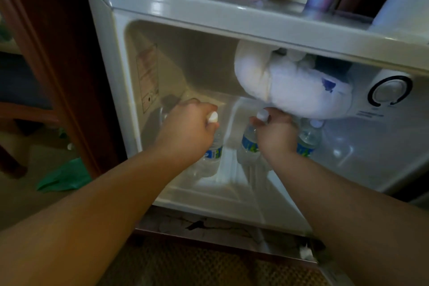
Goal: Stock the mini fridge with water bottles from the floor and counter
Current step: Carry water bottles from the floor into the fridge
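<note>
We have both arms inside the open mini fridge (120, 58), each hand closed around the neck of an upright water bottle: our left hand (188, 132) on the left bottle (212, 146) near the fridge floor's left wall, our right hand (276, 132) on the middle bottle (250, 141). Gripping near the caps likely keeps them vertical. A third bottle (308, 137) stands just right, under a white plush toy (290, 86).

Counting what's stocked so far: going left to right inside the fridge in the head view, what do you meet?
Left hand on a bottle → right hand on a second bottle → third bottle → dial.
</note>
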The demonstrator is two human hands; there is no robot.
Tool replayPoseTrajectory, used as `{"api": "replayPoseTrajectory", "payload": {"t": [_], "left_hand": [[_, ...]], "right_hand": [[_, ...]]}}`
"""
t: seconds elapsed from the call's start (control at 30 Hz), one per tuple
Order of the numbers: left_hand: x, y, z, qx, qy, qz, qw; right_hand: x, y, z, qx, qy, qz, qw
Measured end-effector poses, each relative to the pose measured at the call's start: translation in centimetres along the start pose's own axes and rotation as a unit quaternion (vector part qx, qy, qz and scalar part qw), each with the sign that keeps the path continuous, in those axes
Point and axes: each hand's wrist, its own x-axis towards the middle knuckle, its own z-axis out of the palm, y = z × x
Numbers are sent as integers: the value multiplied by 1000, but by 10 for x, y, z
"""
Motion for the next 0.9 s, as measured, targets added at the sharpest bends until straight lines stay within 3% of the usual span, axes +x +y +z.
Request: {"api": "replayPoseTrajectory", "payload": {"t": [0.47, 0.7, 0.8, 0.9], "left_hand": [[46, 3, 53, -27, -14, -15, 999], [59, 14, 63, -22, -35, -27, 999], [67, 19, 68, -24, -52, -32, 998], [73, 24, 75, -12, -64, -31, 997]], "right_hand": [[14, -1, -4, -113, -9, -21, 993], [11, 3, 3, -235, 29, -96, 967], [2, 18, 5, -188, 90, -152, 966], [-18, 23, -1, -124, 64, -153, 978]]}}
